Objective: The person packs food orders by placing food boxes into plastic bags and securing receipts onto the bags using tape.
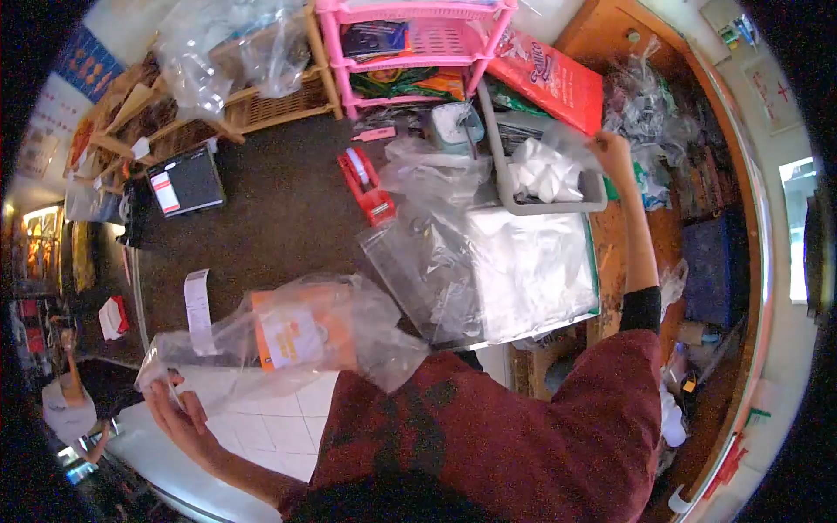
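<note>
Had L hand [180, 410] at left end of see-through bag [388, 346], fingers curled & apparently gripping the plastic. Had R hand [613, 159] up over gray bin [558, 208], near corner of red bag [551, 80], fingertips bunched by thin film [568, 139]; couldn't tell for sure if pinching it. Spotted white folded plastic [547, 172] in bin, near film. Found see-through bag lying across near edge of dark table [270, 200], w/ orange packet [336, 329] inside, roughly mid-bag, & L end out past edge.

Handling (est.): judged see-through bag v. light, thin, soft, slippery, prone to crumpling, maybe tearing if yanked. Guessed orange packet a bit heavier & stiffer, flat, apt to slide inside & drag bag along. Rated L end OK for steering, weak for support; put best hold prob. thru plastic at packet's sides, or palm under.

Edges/room: noted table edge right at bag, w/ some risk of packet tipping off if pulled toward body. Marked receipt [199, 305] at bag's top side, easy to sweep along; couldn't tell if touching. Logged most sideways room over table between black tablet [190, 179] & red tape dispenser [366, 187]. Judged R side tight: stack of white bags [536, 275], bin, red bag all close.
</note>
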The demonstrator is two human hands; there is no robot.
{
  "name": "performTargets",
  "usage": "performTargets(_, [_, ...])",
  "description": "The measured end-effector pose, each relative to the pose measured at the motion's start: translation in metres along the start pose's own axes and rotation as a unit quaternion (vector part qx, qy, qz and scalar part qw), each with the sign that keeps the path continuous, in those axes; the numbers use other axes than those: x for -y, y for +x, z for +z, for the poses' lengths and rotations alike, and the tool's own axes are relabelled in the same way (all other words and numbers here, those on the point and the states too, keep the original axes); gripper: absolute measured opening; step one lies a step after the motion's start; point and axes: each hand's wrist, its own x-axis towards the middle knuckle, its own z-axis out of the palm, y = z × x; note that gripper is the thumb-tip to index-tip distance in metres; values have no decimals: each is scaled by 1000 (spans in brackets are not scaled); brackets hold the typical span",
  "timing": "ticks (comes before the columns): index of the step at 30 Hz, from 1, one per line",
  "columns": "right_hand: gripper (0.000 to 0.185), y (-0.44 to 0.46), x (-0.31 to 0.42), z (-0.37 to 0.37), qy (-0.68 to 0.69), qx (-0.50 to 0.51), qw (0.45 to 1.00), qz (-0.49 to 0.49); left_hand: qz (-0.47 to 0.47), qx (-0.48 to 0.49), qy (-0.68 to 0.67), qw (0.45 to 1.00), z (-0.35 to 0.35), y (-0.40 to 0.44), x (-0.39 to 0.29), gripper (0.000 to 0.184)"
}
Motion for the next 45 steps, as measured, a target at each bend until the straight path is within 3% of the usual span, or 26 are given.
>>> performTargets(2, [8,6,17,-19,8,-159,977,-144,3,5,7,1000,-6,-1,0,24])
performTargets(3, [12,-9,81,-51,115,-118,986,-14,-1,11,6,1000,-6,-2,0,24])
performTargets(6, [19,-58,232,-103,69,-290,934,-197,-19,14,-29,999,0,-5,-11,24])
performTargets(8, [27,-116,327,-74,171,-219,897,-345,-1,0,11,1000,8,-11,-18,24])
performTargets(10, [37,-186,412,-4,252,-56,818,-515,-33,-10,-69,997,20,-15,-29,31])
performTargets(12, [47,-262,461,89,232,87,764,-595,-35,-37,-83,995,9,-19,-26,33])
performTargets(13, [30,-269,459,106,206,223,728,-615,-51,39,-38,997,-6,-24,-13,33])
performTargets(14, [16,-276,456,123,169,367,683,-608,-67,115,9,991,-22,-29,-4,33])
performTargets(15, [20,-283,453,140,122,490,640,-579,-63,229,-22,971,-34,-36,-1,29])
performTargets(16, [21,-280,448,136,130,475,657,-570,-17,323,18,946,-35,-38,-4,29])
performTargets(17, [22,-278,443,129,140,464,674,-558,-52,364,22,930,-31,-37,-11,29])
performTargets(18, [26,-266,442,96,172,422,712,-535,-89,360,3,929,-34,-38,-10,28])
performTargets(20, [46,-225,439,17,66,484,704,-515,-121,347,-16,930,-41,-35,-10,27])
performTargets(21, [51,-213,430,-11,48,428,721,-542,-112,265,-68,955,-45,-33,-11,31])
performTargets(22, [48,-196,430,-37,-66,482,688,-538,-103,182,-119,971,-50,-29,-12,35])
performTargets(23, [45,-182,429,-60,-179,529,644,-523,-104,182,-117,971,-53,-19,-18,35])
performTargets(26, [26,-169,435,-112,2,312,768,-559,-136,101,-151,974,-71,22,-39,36])
performTargets(27, [21,-169,452,-130,51,229,804,-547,43,189,115,974,-88,37,-41,39])
performTargets(28, [22,-170,462,-141,22,214,810,-545,220,257,367,867,-98,47,-45,44])
performTargets(31, [27,-175,460,-137,137,232,805,-529,343,199,422,815,-97,65,-69,64])
performTargets(32, [54,-171,457,-147,110,298,811,-491,345,174,169,907,-102,73,-49,80])
performTargets(33, [54,-172,452,-141,111,297,813,-488,295,160,50,941,-104,78,-31,77])
performTargets(34, [61,-178,446,-125,181,300,869,-348,218,142,-5,966,-101,81,-15,75])
performTargets(38, [75,-205,441,-2,353,304,881,-83,86,342,94,931,-47,81,86,65])
performTargets(42, [89,-273,470,130,368,313,875,-18,115,519,103,840,24,42,182,55])
performTargets(45, [70,-308,473,157,310,284,907,-25,155,566,96,804,44,22,217,49])
